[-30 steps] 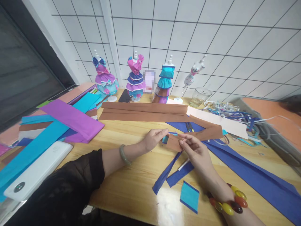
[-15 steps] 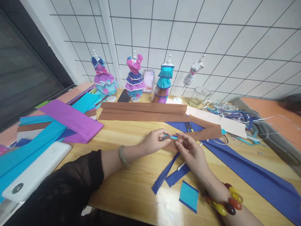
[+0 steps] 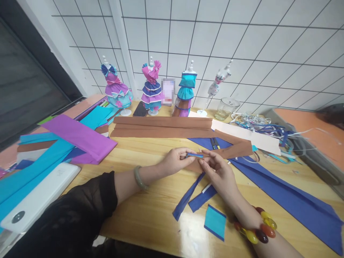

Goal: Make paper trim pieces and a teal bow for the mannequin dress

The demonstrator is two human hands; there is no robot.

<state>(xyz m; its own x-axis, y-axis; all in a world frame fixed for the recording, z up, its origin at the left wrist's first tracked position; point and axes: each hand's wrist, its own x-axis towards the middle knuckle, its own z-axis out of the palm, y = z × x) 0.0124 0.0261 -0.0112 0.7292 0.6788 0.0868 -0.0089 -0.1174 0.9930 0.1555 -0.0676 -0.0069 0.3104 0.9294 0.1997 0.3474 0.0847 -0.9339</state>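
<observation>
Between the fingertips of both hands is a small folded piece of turquoise and navy fabric point(image 3: 195, 155), held just above the table. My left hand point(image 3: 176, 158) pinches its left end, and my right hand point(image 3: 217, 167) pinches the right end with thumb and fingers. Below them lie two navy strips point(image 3: 187, 197), partly under the right hand. Closer to me rests a turquoise square with navy edges point(image 3: 215, 222). A brown fabric strip point(image 3: 239, 147) runs behind my right fingers, and dark-handled scissors point(image 3: 215, 143) lie beyond them.
Dressed miniature mannequins point(image 3: 152, 89) stand along the tiled wall with one bare form point(image 3: 219, 80) and a glass jar point(image 3: 227, 108). Folded purple fabric point(image 3: 80, 139) and a white power bank point(image 3: 40, 195) lie left. Long navy fabric point(image 3: 292, 197) and tangled ribbons point(image 3: 258, 125) are right.
The small piece has turned in my fingers, so its navy edge now shows along with the turquoise. Both hands stay in nearly the same place; the view has shifted slightly.
</observation>
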